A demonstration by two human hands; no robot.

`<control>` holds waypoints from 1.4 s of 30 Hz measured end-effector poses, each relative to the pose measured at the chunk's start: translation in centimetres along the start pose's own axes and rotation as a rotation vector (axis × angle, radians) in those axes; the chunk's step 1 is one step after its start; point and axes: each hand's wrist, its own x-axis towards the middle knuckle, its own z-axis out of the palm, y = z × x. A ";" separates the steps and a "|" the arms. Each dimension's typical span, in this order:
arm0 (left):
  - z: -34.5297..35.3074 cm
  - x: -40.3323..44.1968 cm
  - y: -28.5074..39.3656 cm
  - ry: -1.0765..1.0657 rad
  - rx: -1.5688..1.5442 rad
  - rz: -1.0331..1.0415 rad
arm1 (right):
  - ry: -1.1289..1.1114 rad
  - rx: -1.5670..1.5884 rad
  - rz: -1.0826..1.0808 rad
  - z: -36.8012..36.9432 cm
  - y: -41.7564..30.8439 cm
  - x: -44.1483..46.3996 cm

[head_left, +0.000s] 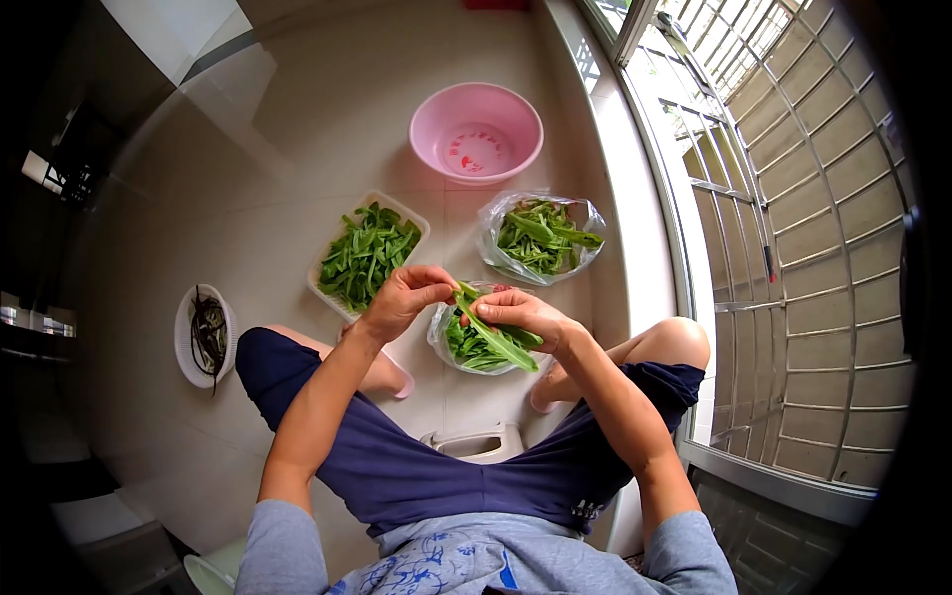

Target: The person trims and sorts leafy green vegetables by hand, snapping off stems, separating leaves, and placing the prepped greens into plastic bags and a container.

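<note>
Two hands are close together on one leafy stalk [511, 350]: the left hand [409, 299] pinches its upper end between thumb and fingers, and the right hand [521, 313] grips it just beside, leaving the broader end to trail toward five o'clock. Judging by its look, the stalk should be very light and limp in the blade, stiffer and crisper along the pale rib, and quick to snap or bruise if squeezed. A thumb-and-fingertip hold on the rib, near the narrow end, seems the surest; the blade would likely tear or fold. (Whether it is wet, and so slippery, I cannot tell.) Beneath the hands sits the near bag [436, 333], thin see-through plastic holding more greens, likely soft-sided and better steadied by its rim. From the stalk, the far bag [587, 260] of leaves lies at one o'clock, and the pale tray [422, 222] of loose greens at ten. Farther out on the tiled floor [307, 149], the pink basin [433, 129] stands at twelve o'clock, while the white basket [184, 339] with dark, stringy strands [207, 332] is at nine.
</note>
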 end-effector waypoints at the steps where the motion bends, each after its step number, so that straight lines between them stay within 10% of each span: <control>1: 0.1 0.0 0.1 -0.051 -0.006 0.021 | -0.045 0.029 0.013 0.1 -0.1 -0.1; 14: 0.8 0.1 0.3 -0.079 0.133 0.042 | -0.009 -0.209 -0.070 0.8 -0.5 -0.7; 22: 1.4 1.7 -0.8 0.099 0.087 0.118 | 0.517 -0.041 -0.382 -1.9 -1.9 -2.3; 32: 4.4 12.8 -5.8 0.317 0.390 -0.455 | 0.728 0.374 -0.840 -7.7 -5.3 -9.9; 38: -0.2 9.6 0.0 0.239 0.786 -0.246 | 0.746 0.324 -0.820 -8.7 -4.8 -8.8; 42: -4.3 4.6 6.7 0.487 0.492 0.105 | 0.691 0.122 -0.585 -8.3 -1.4 -4.6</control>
